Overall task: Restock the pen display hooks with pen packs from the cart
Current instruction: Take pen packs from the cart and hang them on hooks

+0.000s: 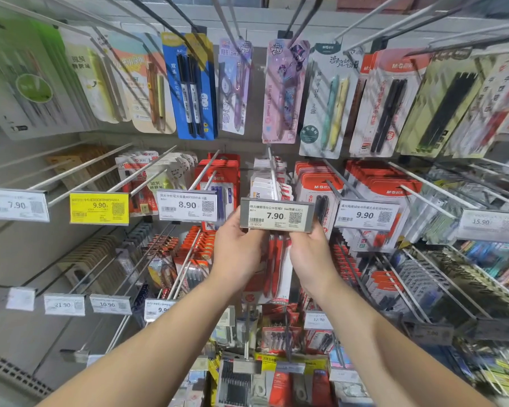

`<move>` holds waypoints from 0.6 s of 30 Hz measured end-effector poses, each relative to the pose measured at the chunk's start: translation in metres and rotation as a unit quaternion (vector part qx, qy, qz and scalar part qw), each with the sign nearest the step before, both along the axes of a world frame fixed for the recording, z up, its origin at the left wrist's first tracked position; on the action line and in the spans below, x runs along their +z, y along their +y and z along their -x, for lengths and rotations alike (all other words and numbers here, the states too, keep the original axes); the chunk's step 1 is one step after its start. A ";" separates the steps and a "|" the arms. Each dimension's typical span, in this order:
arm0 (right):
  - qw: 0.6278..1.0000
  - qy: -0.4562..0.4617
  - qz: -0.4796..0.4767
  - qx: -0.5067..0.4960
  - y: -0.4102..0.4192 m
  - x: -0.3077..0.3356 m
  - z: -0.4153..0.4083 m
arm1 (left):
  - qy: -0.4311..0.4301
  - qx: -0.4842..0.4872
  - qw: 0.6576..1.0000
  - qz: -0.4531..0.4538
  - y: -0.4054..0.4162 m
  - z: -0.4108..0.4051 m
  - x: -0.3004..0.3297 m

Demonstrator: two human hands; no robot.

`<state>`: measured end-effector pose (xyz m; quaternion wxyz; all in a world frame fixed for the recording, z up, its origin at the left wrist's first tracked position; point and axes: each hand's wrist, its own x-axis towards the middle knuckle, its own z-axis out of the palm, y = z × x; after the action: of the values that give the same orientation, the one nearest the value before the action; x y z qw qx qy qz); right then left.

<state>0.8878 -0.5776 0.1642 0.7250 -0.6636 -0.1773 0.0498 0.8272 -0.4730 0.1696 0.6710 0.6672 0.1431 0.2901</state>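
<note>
A white pack of red pens hangs upright between my two hands, just below the grey 7.90 price tag at the tip of a middle-row display hook. My left hand grips the pack's left edge and touches the tag's lower left corner. My right hand grips the pack's right edge under the tag. The pack's top is hidden behind the tag. More white packs hang further back on the same hook.
Hooks with pen packs fill the wall: a blue marker pack and a pink pony pack above, red packs to the right. The 8.90 tag and a 9.90 tag flank my hands. Bare hooks jut out at the left.
</note>
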 end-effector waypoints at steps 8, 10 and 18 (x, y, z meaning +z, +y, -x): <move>0.999 -0.038 0.019 -0.029 -0.005 -0.008 -0.012 | 0.058 0.025 0.992 -0.113 0.016 -0.017 0.002; 0.999 -0.033 0.011 -0.030 -0.003 -0.006 -0.016 | 0.057 0.005 0.989 -0.138 0.022 -0.021 -0.002; 0.997 -0.055 0.046 0.000 -0.004 -0.003 -0.028 | 0.049 0.002 0.995 -0.090 0.026 -0.020 -0.005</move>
<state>0.9162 -0.5815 0.1614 0.6828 -0.6981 -0.2145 0.0212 0.8473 -0.4470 0.1650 0.6001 0.7378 0.1505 0.2701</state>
